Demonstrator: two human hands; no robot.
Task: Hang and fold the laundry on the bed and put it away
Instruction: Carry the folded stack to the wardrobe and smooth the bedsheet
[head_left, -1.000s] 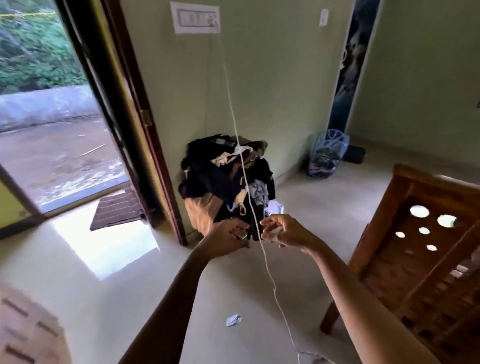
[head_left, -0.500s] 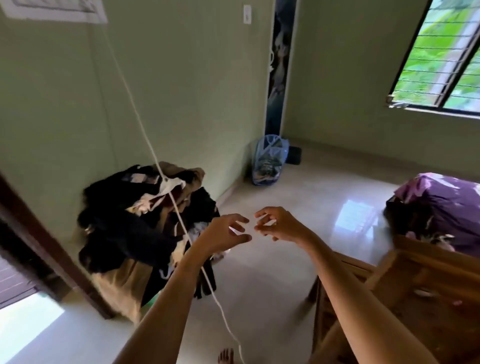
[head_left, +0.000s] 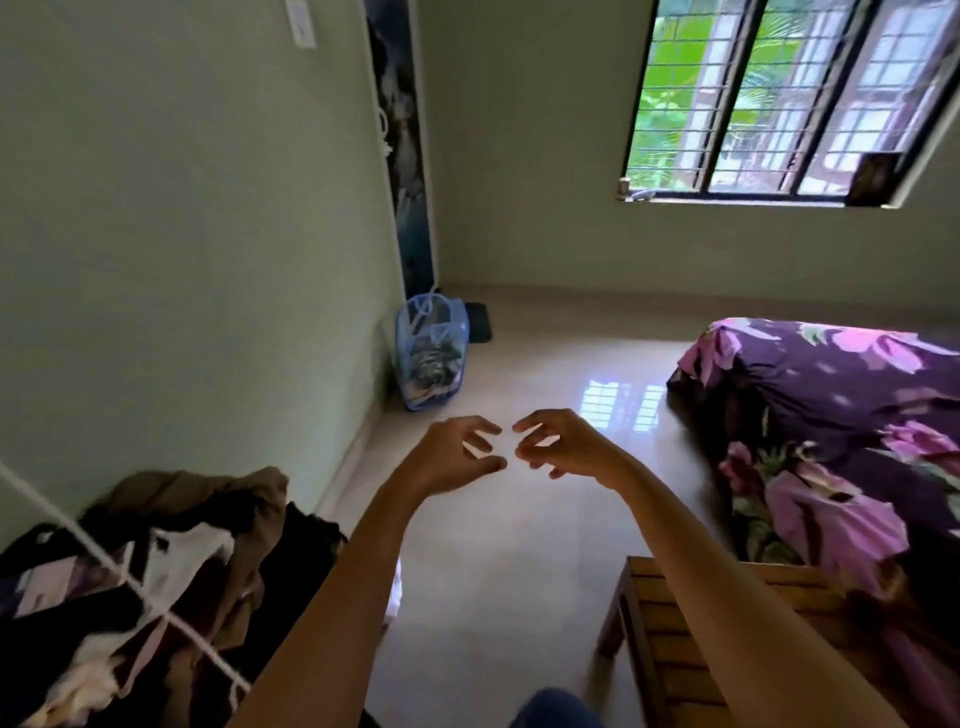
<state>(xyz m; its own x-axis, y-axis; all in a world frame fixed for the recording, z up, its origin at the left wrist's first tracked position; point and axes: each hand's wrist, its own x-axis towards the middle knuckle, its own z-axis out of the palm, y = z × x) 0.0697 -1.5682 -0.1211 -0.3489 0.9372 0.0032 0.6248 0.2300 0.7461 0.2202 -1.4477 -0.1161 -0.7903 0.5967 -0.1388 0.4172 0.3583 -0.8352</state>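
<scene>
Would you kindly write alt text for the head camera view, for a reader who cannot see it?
The left hand and right hand reach forward over a glossy floor, fingers loosely curled and holding nothing. A pile of clothes crossed by a white cord lies lower left; a bed in a purple floral cover stands at right.

Hands: left hand (head_left: 457, 452) and right hand (head_left: 569, 447) held out over the floor (head_left: 519, 571), fingertips almost meeting, fingers loosely curled, seemingly empty.
Laundry: dark heap (head_left: 208, 561) at lower left, white cord (head_left: 117, 570) slanting across it.
Basket (head_left: 431, 353): blue, in the far corner.
Bed (head_left: 831, 410): purple floral cover, right.
</scene>
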